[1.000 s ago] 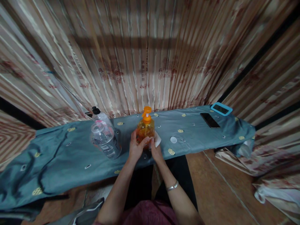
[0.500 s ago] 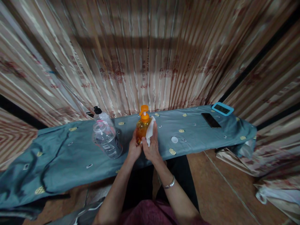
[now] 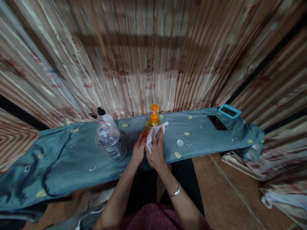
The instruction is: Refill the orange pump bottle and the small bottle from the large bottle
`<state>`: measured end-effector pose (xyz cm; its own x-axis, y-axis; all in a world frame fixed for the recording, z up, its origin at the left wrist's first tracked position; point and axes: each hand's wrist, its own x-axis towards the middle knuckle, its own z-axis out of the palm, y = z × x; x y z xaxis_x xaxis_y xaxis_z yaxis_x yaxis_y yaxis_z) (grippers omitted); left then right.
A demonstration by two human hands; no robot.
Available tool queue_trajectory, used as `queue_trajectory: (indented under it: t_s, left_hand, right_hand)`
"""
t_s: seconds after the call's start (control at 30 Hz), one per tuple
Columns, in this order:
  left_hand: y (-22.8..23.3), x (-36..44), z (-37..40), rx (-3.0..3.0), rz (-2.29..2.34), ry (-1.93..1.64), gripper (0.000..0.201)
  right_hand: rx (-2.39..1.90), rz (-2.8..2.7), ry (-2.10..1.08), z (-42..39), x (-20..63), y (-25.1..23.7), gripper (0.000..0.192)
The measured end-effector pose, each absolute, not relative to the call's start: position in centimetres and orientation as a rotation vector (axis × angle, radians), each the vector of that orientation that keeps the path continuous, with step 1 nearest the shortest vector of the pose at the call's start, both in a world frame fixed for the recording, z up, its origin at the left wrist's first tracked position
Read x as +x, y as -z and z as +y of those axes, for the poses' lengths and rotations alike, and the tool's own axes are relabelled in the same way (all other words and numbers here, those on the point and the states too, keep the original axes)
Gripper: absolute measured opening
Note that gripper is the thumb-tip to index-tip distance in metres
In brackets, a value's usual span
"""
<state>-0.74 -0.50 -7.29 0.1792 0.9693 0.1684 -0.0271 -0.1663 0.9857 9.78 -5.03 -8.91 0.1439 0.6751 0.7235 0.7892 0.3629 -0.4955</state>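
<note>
At the left of the grey-blue patterned cloth-covered table [image 3: 59,159] I see a clear plastic bottle [image 3: 109,142], with a black-capped bottle [image 3: 102,115] behind it. At mid-table my left hand [image 3: 138,151] wraps its fingers round the orange pump-top soap bottle [image 3: 152,123], which stands upright. My right hand [image 3: 157,150] presses a white cloth [image 3: 153,135] against its side. Farther right lie a black phone [image 3: 217,122] and a blue-framed device [image 3: 229,111].

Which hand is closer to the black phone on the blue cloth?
The right hand. It presses a white wipe on the orange bottle, on the side toward the phone; the left hand grips the bottle's far side.
</note>
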Motion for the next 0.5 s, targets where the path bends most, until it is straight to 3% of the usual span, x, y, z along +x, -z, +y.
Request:
queue_trajectory:
  t_s: [0.13, 0.33, 0.5]
  left_hand:
    - [7.1, -0.5, -0.9, 1.441, 0.98, -1.204, 0.061]
    - [8.0, -0.2, -0.8, 1.401, 1.027, -1.22, 0.058]
    - [8.5, 1.4, -0.6, 1.474, 1.041, -1.253, 0.058]
  right_hand:
    - [-1.332, -1.598, 0.148, -4.3, 10.5, 8.0, 0.086]
    - [-1.326, -1.579, -0.016, -7.0, 10.3, 12.4, 0.084]
    - [-1.31, -1.453, -0.255, -8.6, 11.0, 14.6, 0.069]
